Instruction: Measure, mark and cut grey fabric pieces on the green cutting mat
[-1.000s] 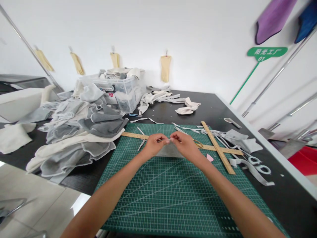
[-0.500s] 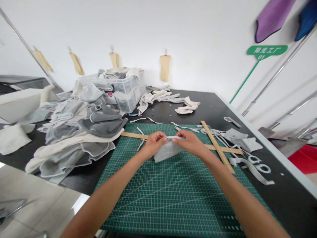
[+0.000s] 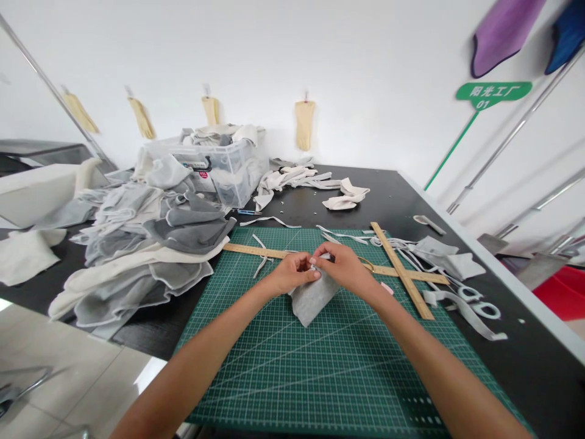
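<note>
A small piece of grey fabric (image 3: pixel 313 299) hangs from my two hands above the green cutting mat (image 3: pixel 320 372). My left hand (image 3: pixel 295 272) is closed on its upper edge, thumb and fingers pinched. My right hand (image 3: pixel 339 266) pinches the same edge close beside it, fingertips nearly touching the left ones. The cloth's lower corner droops toward me, and its upper part is hidden by the fingers. Behind the hands, a wooden ruler (image 3: pixel 251 249) lies across the mat. A second wooden ruler (image 3: pixel 397 268) crosses it on the right.
Left of the mat is a heap of grey and white fabric pieces (image 3: pixel 192 225), with a clear plastic bin (image 3: pixel 235 177) of cloth behind. White-handled scissors (image 3: pixel 485 310) and fabric strips (image 3: pixel 470 314) lie at right. Blue-handled snips (image 3: pixel 247 212) and a crumpled pale cloth (image 3: pixel 346 198) lie farther back.
My hands have drawn together and slightly down. The grey fabric's edge, stretched between them before, is now bunched at the fingertips, and the piece hangs lower and turned.
</note>
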A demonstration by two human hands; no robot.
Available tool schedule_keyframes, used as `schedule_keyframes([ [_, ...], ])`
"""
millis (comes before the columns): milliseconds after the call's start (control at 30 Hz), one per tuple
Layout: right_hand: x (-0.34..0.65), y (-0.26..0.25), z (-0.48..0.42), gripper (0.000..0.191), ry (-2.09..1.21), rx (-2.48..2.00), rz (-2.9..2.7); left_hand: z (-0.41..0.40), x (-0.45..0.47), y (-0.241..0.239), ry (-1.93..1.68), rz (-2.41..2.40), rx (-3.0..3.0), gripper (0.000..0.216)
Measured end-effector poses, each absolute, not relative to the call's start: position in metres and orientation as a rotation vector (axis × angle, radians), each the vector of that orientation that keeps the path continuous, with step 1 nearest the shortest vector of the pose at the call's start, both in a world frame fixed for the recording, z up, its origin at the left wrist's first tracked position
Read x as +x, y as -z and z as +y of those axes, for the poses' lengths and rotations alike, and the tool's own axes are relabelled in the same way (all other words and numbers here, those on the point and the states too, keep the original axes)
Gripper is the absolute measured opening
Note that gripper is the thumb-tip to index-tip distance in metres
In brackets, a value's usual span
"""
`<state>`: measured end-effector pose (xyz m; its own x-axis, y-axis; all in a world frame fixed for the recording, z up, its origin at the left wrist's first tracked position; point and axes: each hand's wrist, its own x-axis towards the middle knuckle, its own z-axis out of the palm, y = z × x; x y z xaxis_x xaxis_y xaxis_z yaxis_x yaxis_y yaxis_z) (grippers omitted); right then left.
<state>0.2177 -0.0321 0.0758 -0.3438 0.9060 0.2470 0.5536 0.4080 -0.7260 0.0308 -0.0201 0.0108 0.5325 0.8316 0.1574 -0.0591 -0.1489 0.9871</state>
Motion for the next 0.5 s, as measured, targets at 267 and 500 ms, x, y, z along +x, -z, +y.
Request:
schedule_keyframes([
  [267,0.234,-0.068,-0.017,0.043,-1.011,-1.219,-1.862,-0.019,0.031,-0.012,-1.108,0.781,1.384,0.043],
  [500,0.232,-0.068,-0.020,0.042,-0.996,-1.217,-1.770,-0.022,0.029,-0.017,-1.009,0.680,1.505,0.041],
])
